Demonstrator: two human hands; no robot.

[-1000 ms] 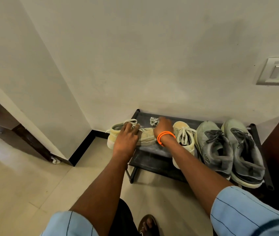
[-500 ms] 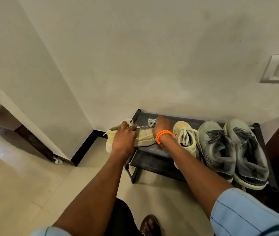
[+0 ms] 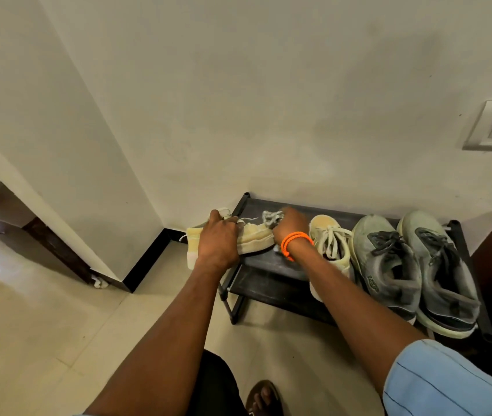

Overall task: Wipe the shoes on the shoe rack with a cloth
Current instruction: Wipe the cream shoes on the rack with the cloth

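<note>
The left hand (image 3: 219, 246) curls over the laced top of a pale yellow knit sneaker (image 3: 253, 235) with a ribbed rubber sole, holding it on its side across the left end of the low black metal shoe rack (image 3: 271, 262) — heel overhanging the edge. At the sneaker's toe, the right hand (image 3: 289, 225), orange cord bracelet (image 3: 294, 243) at the wrist, bunches a crumpled grey cloth (image 3: 271, 218) against it. Just right stands the matching yellow sneaker (image 3: 330, 244); beyond it, a pair of scuffed grey mesh trainers (image 3: 413, 271).
</note>
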